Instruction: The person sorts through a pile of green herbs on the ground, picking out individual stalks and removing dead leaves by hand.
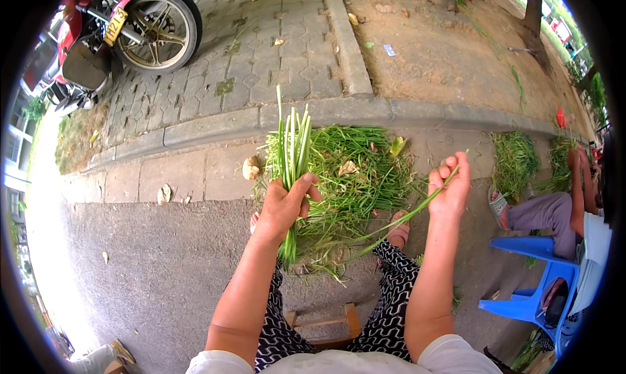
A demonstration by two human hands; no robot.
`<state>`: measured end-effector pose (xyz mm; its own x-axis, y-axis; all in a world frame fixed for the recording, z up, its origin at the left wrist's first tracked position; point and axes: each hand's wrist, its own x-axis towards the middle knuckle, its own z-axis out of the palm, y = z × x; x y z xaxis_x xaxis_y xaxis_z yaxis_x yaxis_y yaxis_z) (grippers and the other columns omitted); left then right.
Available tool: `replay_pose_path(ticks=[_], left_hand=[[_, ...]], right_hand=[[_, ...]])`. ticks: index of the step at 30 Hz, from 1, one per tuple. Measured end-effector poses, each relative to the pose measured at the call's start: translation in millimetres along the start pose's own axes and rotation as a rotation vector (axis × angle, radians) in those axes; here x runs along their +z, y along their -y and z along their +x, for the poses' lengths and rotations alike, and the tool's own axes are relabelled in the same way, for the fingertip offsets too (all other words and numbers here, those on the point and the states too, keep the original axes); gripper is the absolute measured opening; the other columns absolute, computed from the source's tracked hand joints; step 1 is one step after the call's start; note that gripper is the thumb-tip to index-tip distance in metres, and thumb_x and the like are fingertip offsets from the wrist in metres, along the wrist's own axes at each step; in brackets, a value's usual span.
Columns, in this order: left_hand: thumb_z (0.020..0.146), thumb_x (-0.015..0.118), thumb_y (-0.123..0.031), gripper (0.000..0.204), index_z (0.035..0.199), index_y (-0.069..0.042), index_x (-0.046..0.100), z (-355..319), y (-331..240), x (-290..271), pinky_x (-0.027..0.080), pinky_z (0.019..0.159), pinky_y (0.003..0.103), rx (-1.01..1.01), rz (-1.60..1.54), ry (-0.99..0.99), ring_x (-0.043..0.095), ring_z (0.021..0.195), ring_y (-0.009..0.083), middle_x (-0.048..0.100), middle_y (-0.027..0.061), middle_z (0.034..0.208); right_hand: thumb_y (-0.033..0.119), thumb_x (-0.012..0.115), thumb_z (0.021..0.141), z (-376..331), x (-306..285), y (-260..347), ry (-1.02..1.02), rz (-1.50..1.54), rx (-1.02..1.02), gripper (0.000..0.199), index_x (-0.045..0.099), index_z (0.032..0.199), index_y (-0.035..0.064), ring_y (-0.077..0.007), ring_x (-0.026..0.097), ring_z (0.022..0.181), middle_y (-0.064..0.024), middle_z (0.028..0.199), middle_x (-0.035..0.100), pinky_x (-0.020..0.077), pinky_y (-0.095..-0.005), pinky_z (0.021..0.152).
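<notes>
The left hand (283,204) grips a bunch of green stalks (292,154) upright. The right hand (448,190), at three o'clock, pinches a single stalk (398,224). A heap of greens (355,178) lies at twelve o'clock.

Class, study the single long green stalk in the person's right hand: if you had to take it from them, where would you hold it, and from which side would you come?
Probably grip the single stalk along its bare middle, below the right hand, which pinches its top end. It slants down toward the person's left, free of the pile of greens. Come from the person's right, away from the left hand holding the bunch.
</notes>
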<state>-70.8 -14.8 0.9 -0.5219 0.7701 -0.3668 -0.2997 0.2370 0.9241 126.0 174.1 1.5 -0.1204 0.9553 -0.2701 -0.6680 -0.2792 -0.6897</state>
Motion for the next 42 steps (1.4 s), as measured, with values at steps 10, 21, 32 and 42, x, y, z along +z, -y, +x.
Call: replay_pose_path(ticks=[10,21,32,42], left_hand=[[0.092,0.046,-0.027,0.028,0.09,-0.002,0.058,-24,-8,29,0.029,0.036,0.02,-0.192,-0.216,0.447,0.038,0.04,0.0091,0.052,0.0067,0.059],[0.09,0.049,-0.026,0.027,0.095,0.0,0.057,-24,-9,24,0.031,0.04,0.021,-0.232,-0.234,0.437,0.039,0.043,0.0079,0.054,0.0053,0.064],[0.09,0.049,-0.024,0.029,0.099,0.001,0.057,-18,2,28,0.033,0.042,0.021,-0.183,-0.116,0.235,0.04,0.045,0.0089,0.057,0.0058,0.069],[0.09,0.049,-0.022,0.027,0.102,0.001,0.055,-12,6,25,0.045,0.051,0.024,-0.168,-0.269,0.039,0.055,0.055,0.0125,0.063,0.0088,0.084]], right_hand=[[0.038,0.054,0.086,-53,46,-55,0.422,-0.374,0.516,0.038,0.054,0.105,0.0052,-0.0031,0.04,0.047,0.0005,0.078,0.056,0.0264,-0.0177,0.035],[0.027,0.048,0.091,-57,47,-52,0.608,-0.259,0.526,0.026,0.055,0.105,0.0065,-0.0016,0.034,0.043,0.0033,0.071,0.051,0.025,-0.0176,0.035],[0.03,0.053,0.089,-59,47,-58,0.416,-0.383,0.412,0.024,0.056,0.093,0.0061,-0.0025,0.035,0.042,-0.0008,0.077,0.054,0.0254,-0.0188,0.035],[0.039,0.052,0.089,-56,36,-64,0.446,-0.478,0.203,0.036,0.057,0.091,0.0035,-0.0081,0.049,0.053,-0.0031,0.068,0.054,0.0396,-0.0249,0.046]])
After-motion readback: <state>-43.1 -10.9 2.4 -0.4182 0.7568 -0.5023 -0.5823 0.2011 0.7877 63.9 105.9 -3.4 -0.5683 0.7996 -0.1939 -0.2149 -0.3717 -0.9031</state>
